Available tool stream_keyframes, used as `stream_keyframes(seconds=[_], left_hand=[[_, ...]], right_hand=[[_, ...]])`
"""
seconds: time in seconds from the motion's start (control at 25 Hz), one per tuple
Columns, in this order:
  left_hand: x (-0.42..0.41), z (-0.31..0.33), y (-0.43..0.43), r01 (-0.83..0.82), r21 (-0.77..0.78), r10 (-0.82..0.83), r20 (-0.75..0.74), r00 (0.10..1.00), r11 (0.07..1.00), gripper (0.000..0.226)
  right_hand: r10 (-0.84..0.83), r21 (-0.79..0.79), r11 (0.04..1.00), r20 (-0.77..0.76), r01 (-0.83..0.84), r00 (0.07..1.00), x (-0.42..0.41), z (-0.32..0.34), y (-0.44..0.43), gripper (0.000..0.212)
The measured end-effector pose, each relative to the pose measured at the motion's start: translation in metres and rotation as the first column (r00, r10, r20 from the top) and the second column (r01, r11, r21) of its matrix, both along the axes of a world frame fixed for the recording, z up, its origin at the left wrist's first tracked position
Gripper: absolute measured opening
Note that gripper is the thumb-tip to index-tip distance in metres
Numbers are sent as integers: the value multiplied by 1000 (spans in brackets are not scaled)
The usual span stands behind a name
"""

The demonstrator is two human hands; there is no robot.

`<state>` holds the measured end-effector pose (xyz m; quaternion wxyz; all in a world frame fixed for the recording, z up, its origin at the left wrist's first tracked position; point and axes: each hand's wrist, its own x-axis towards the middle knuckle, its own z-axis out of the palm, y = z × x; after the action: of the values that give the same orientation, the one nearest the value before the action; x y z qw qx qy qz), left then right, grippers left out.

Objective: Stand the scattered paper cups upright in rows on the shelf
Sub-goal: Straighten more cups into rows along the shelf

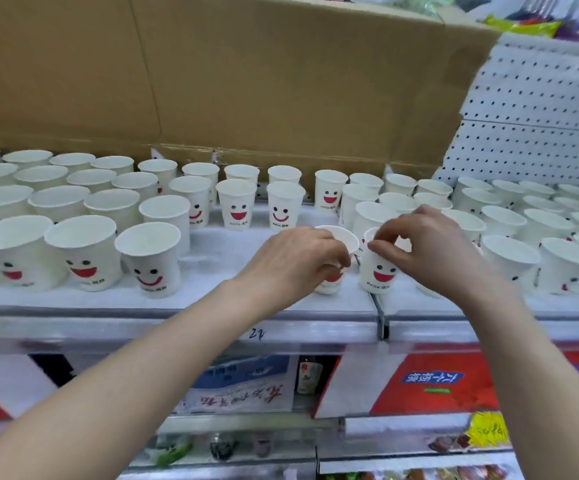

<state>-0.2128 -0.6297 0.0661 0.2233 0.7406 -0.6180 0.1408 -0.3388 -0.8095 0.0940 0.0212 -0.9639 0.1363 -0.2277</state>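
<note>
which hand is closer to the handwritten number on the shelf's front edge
Left. The left hand, gripping a cup, is just above-right of the number; the right hand, pinching a smiley cup, is farther right.

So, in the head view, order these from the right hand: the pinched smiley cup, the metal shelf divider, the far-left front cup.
1. Smiley cup, pinched by the right hand.
2. Metal shelf divider, front edge below it.
3. Far-left front cup, left end.
</note>
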Motion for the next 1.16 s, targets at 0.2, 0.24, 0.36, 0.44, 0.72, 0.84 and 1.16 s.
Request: stream_keyframes(seconds=[0.2,0.24,0.36,0.44,0.72,0.84,1.16], left_hand=[[11,0,27,-138,-24,139,64,988,990,33],[15,3,36,-175,-10,175,68,982,985,38],[37,19,60,-291,74,281,120,952,954,35],[56,32,71,-358,91,341,164,926,929,27],[100,50,84,-491,230,471,138,871,840,18],[105,49,85,-487,243,470,129,873,839,17],[104,41,79,-376,313,375,66,925,872,13]], right_hand=[[-94,-7,996,-146,94,985,1,-13,10,10],[-91,15,995,-159,95,983,5,-12,12,9],[-17,91,995,-139,30,990,24,-9,27,6],[52,92,995,-110,-42,993,42,-8,39,8],[194,121,975,-68,-185,979,101,-4,67,18],[210,127,971,-61,-201,976,117,-6,72,18],[217,111,973,-157,-201,963,115,-8,56,10]])
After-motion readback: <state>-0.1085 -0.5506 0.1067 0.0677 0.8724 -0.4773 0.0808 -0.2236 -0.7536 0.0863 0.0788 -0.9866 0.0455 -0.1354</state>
